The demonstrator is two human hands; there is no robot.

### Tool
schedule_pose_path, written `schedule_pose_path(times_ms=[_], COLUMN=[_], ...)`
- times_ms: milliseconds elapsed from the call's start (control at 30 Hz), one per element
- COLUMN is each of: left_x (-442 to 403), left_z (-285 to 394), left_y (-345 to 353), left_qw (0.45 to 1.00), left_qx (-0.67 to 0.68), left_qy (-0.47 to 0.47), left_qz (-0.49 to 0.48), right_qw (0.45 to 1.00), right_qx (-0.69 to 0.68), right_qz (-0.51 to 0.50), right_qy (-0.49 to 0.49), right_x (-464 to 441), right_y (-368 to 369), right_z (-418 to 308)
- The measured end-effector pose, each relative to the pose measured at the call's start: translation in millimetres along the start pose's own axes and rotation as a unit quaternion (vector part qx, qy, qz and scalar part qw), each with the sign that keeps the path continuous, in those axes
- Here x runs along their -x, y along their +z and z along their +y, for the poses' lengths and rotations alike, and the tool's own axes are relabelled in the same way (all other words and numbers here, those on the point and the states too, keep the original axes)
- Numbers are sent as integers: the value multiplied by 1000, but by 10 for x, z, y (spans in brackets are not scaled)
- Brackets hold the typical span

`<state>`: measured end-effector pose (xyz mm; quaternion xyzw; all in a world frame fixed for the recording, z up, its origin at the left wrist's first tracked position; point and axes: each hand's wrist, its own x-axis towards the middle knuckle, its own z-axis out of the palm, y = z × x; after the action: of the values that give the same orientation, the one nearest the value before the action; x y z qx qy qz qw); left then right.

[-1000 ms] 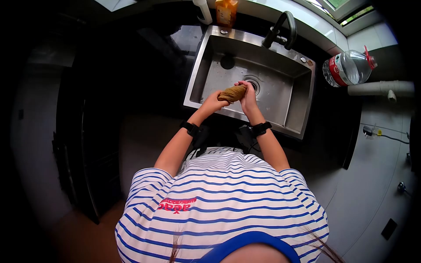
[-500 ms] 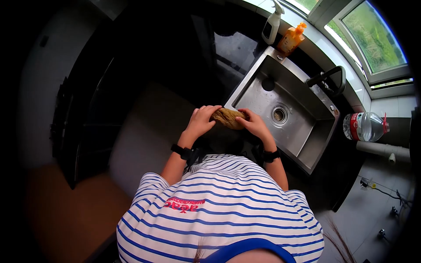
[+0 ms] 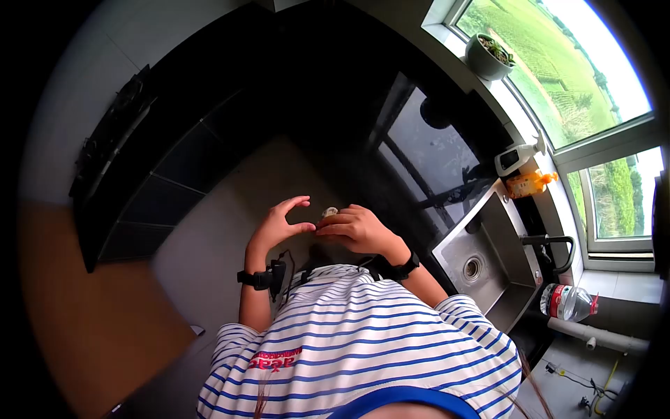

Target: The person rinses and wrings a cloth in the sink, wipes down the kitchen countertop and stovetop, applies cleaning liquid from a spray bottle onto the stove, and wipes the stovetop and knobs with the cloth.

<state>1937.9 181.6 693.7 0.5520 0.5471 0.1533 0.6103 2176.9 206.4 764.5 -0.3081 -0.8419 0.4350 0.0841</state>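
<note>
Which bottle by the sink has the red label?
The clear water bottle, the one with the red cap. You can see through its plastic; the spray bottle is white, and the pump bottle is orange.

Dim interior, side daylight, strong fisheye.
Light from window (image 3: 558,91), ahead-right of left hand (image 3: 273,229) and right hand (image 3: 357,229); sky (image 3: 618,42) blown out. Glare on counter (image 3: 436,157) ahead-right of hands. Cabinets (image 3: 185,164) left of hands near-black. Hands fairly sharp. Outer edges bowed, corners black.
</note>
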Motion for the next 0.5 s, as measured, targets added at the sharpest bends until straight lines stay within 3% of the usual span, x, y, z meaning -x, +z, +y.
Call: schedule_pose_path(times_ms=[67, 100, 167, 200, 300, 333, 433, 500], left_x=[-219, -259, -74, 126, 345, 96, -1349, -2189], left_z=[-236, -469, -1264, -1649, -2406, -2405, -1825, -1657], left_y=[-350, -631, -1533, -2123, -3422, -3427, -2530, -2445], left_qw=[987, 988, 942, 934, 968, 972, 985, 984], left_qx=[132, 128, 320, 348, 252, 225, 139, 114], left_qy=[86, 79, 20, 4, 0, 21, 28, 44], left_qz=[-25, -22, -97, -87, -4, 58, 94, 133], right_qw=[999, 998, 998, 997, 995, 994, 988, 983], right_qx=[-9, -11, -21, -30, -20, -37, -106, -144], right_qz=[15, 30, 51, 75, 87, 94, 79, 85], right_qy=[-29, -53, -28, -2, 36, 50, 74, 75], right_x=[-546, -914, -2013, -2651, -4073, -4168, -3514, -3567], right_y=[113, 235, 772, 1129, 1900, 1841, 822, 442], right_z=[142, 143, -223, -484, -780, -540, 1053, 1951])
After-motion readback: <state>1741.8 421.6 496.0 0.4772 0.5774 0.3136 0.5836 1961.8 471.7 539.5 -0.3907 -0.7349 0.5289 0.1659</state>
